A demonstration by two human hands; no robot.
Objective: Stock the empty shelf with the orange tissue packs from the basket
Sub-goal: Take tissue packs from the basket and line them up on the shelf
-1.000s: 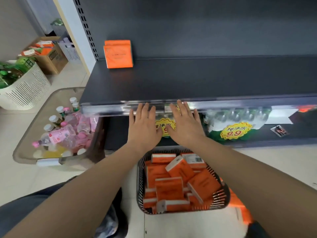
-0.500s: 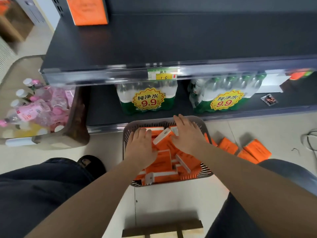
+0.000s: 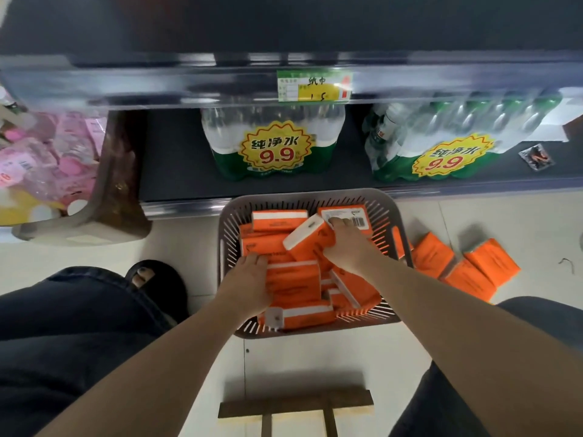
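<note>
Here, both hands are down in the basket.
Left hand (image 3: 249, 287): palm down, fingers loosely curled onto an orange tissue pack (image 3: 293, 282) near the basket's left wall; whether it has actually closed on it cannot be told.
Right hand (image 3: 348, 244): palm down, fingers spread and part open, fingertips resting on a tilted pack (image 3: 307, 236) and reaching a barcode-side pack (image 3: 356, 217); nothing lifted.
Basket (image 3: 303, 197): grey, slotted, on the floor just before the lower shelf, filled with a jumble of orange tissue packs.
Loose packs (image 3: 470, 266): several lie on the floor right of the basket.
Shelf edge tag (image 3: 314, 86): yellow and green, handwritten "纸巾", digits blurred.
Water bundles (image 3: 273, 143): starburst stickers read "纯净水 9.9".
Top shelf (image 3: 284, 23): dark and bare where visible.
</note>
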